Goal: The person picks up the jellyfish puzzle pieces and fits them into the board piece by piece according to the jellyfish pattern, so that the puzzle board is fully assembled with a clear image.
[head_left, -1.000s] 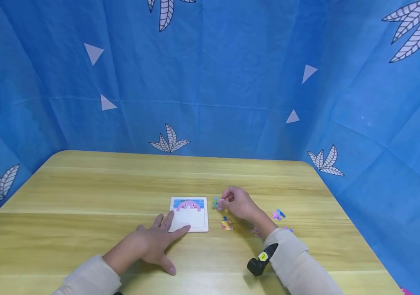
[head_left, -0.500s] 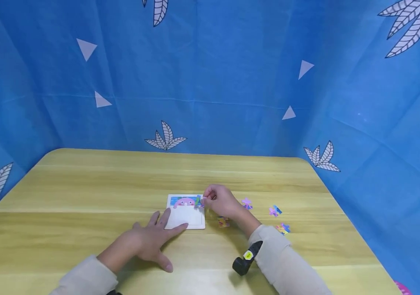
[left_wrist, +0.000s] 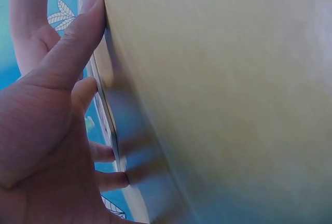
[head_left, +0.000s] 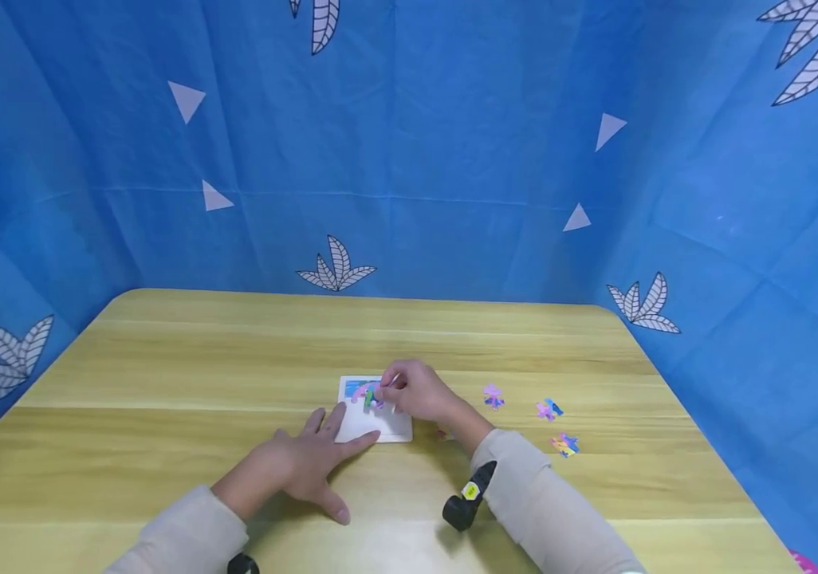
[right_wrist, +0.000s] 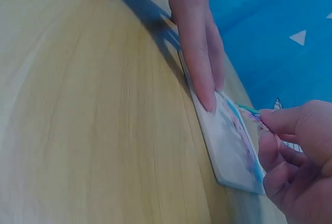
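Note:
A white puzzle board [head_left: 396,433] lies on the table, with a strip of blue and pink picture along its far side. My left hand [head_left: 301,466] is spread flat, its fingertips resting on the board's left and near edges and its thumb on the table. Between thumb and fingers, my right hand [head_left: 416,391] pinches a green and pink jigsaw piece [head_left: 369,400] over the picture strip. In the right wrist view this jigsaw piece [right_wrist: 251,114] is tilted above the board [right_wrist: 220,141]. The left wrist view shows the left hand [left_wrist: 46,125] but hides the board's face.
Loose jigsaw pieces lie right of the board: a pink and blue piece [head_left: 493,396], another piece [head_left: 548,410] and a yellow and blue piece [head_left: 564,445]. One more piece [head_left: 442,433] is mostly covered by the right wrist. A blue curtain [head_left: 452,159] hangs behind the wooden table [head_left: 165,383].
Holding the jigsaw piece, my right hand has moved left from the table beside the board to above the picture strip. The left hand has stayed on the board.

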Demonstrator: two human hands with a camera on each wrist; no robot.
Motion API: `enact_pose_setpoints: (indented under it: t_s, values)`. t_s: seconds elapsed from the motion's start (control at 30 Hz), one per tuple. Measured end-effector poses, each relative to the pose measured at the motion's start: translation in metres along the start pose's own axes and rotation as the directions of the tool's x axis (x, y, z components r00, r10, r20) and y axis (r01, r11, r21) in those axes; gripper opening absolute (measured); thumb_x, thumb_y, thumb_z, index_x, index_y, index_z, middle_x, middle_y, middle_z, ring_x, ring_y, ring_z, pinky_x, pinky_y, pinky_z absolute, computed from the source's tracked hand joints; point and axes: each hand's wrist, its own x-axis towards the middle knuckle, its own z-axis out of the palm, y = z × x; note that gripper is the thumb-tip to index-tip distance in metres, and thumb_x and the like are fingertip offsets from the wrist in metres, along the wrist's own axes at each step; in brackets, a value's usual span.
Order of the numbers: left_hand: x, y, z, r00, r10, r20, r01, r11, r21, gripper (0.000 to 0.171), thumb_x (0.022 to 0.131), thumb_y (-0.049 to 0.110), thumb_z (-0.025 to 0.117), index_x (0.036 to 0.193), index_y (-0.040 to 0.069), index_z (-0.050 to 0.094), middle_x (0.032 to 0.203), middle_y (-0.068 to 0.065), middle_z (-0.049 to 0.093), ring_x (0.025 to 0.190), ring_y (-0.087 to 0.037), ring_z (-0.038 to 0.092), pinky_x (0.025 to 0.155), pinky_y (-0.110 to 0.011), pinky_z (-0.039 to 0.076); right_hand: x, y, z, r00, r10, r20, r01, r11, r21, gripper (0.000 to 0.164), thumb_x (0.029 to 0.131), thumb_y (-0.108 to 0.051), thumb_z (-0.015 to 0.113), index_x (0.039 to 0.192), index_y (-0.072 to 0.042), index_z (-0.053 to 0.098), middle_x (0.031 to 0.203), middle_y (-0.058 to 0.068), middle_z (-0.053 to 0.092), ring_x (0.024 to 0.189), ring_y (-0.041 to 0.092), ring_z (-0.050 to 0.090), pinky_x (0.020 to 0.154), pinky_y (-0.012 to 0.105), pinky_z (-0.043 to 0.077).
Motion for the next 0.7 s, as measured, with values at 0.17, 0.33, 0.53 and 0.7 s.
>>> enact_pose_setpoints:
  t_s: [0.17,0.33,0.53,0.7]
  values:
    - [-0.001,0.001,-0.002,1.0,-0.004,0.003,0.004,1.0,-0.001,0.1,0.062,0.068,0.071,0.146,0.047,0.022,0.158,-0.016,0.001,0.141,-0.045,0.007,0.092,-0.078,0.02,0.004,-0.003,0.006,1.0,0.014,0.021,-0.014,1.0,-0.011,0.008,0.089,-0.016,0.066,0.086,-0.009,0.063,0.07,0.003,0.06,0.056,0.015,0.058,0.05,0.025,0.045]
    - [-0.001,0.003,-0.003,1.0,-0.016,0.012,0.016,1.0,-0.004,0.099,0.063,0.067,0.072,0.146,0.047,0.022,0.158,-0.016,0.001,0.142,-0.044,0.008,0.093,-0.078,0.021,0.006,-0.007,0.011,0.999,0.032,0.027,-0.032,0.999,-0.021,0.009,0.088,-0.016,0.067,0.085,-0.009,0.064,0.071,0.003,0.061,0.054,0.013,0.056,0.049,0.024,0.044]
    - [-0.001,0.004,-0.004,1.0,-0.01,0.009,0.01,1.0,0.011,0.1,0.062,0.067,0.071,0.146,0.047,0.021,0.158,-0.017,-0.001,0.141,-0.045,0.008,0.092,-0.078,0.023,0.01,-0.008,0.017,0.999,0.032,0.031,-0.031,0.999,-0.029,0.009,0.088,-0.016,0.067,0.085,-0.007,0.064,0.071,0.002,0.064,0.052,0.012,0.056,0.05,0.023,0.045]
    - [-0.001,0.004,-0.003,1.0,-0.008,0.001,0.008,1.0,0.027,0.1,0.061,0.068,0.071,0.146,0.047,0.022,0.158,-0.017,-0.001,0.141,-0.045,0.009,0.091,-0.077,0.025,0.014,-0.009,0.022,0.999,0.025,0.037,-0.024,0.999,-0.04,0.01,0.088,-0.016,0.067,0.084,-0.007,0.064,0.07,0.002,0.064,0.051,0.012,0.056,0.05,0.023,0.045]
